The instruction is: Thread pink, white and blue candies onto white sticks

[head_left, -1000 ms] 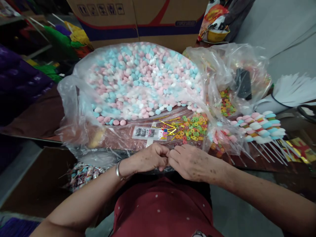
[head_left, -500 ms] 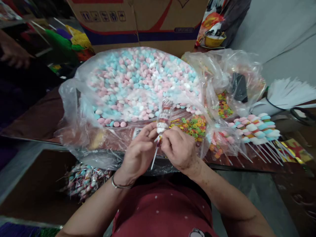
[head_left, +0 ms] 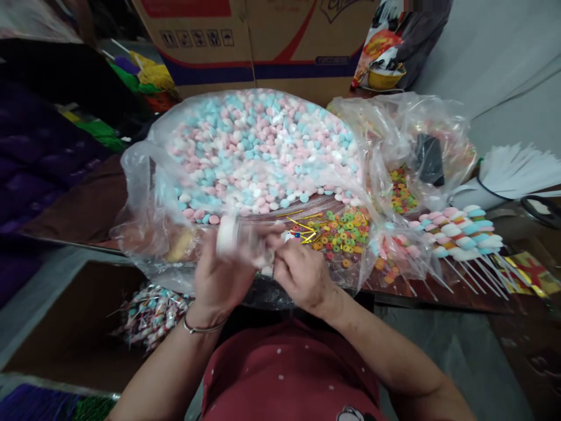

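two bare hands are in view. one candy stick in clear, shiny wrapping, whitish at its left end (head_left: 228,237), is between them, above the near edge of the reddish-brown table (head_left: 414,287); it is blurred, so its pieces cannot be counted. it lies across the left hand (head_left: 221,286), whose fingers reach along it; the blur hides whether they press together on it. the right hand (head_left: 303,276) has its fingers curled in, thumb and forefinger pinching the right end of the wrapped stick. one silver bracelet (head_left: 204,328) circles the left wrist.

beyond the hands lies one big clear plastic bag of pink, blue and white round marshmallows (head_left: 267,146), too many to count. just beyond the right hand are at least four thin gold strips (head_left: 308,236), some crossing, beside one spread of red, orange, yellow and green candy rings (head_left: 348,228), in the dozens.

to the right, one pile of marshmallow skewers (head_left: 464,231) shows more than five white sticks at its near side, close to one bundle of white paper-like sticks (head_left: 519,169). at lower left, one open brown cardboard box (head_left: 56,333) holds many wrapped candies (head_left: 151,318). one tall printed carton (head_left: 302,38) behind the bag bears five small symbols in a row.
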`<move>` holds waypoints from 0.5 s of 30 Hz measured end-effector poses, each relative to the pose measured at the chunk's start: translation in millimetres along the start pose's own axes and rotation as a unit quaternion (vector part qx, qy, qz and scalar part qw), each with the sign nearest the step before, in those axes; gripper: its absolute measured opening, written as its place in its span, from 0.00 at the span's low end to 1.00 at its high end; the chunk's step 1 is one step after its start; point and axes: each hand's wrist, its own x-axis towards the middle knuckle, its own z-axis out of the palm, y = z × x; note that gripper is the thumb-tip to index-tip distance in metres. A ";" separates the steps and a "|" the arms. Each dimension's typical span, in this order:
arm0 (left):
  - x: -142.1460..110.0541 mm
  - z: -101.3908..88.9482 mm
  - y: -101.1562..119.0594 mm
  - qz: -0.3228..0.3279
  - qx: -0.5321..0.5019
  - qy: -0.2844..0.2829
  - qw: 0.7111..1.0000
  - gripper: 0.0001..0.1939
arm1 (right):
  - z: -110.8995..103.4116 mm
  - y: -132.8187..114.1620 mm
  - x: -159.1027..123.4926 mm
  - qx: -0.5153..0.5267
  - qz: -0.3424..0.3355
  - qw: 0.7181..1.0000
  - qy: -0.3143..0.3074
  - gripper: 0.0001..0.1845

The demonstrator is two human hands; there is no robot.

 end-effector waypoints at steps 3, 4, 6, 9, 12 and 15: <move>-5.1 -8.4 4.4 0.053 0.052 -0.048 0.996 0.31 | 2.5 9.4 -2.8 -0.003 0.033 0.999 0.009 0.12; -6.5 -10.9 3.6 0.030 0.072 -0.042 0.996 0.31 | 2.2 10.2 -2.9 -0.015 0.034 0.999 0.011 0.12; -8.9 -13.3 -1.8 -0.048 0.085 0.001 0.995 0.29 | 2.8 5.7 -4.0 -0.035 0.018 0.999 0.006 0.14; -15.3 -10.1 -14.9 -0.123 0.045 0.077 0.988 0.22 | 13.3 -12.0 -10.5 -0.021 -0.008 0.999 -0.026 0.17; -24.8 -3.0 -24.9 -0.102 0.016 0.177 0.979 0.16 | 32.1 -32.1 -23.1 0.013 0.011 0.999 -0.039 0.19; -32.0 -3.3 -24.4 -0.019 0.001 0.277 0.961 0.15 | 43.8 -45.7 -36.8 0.026 -0.020 0.998 -0.061 0.18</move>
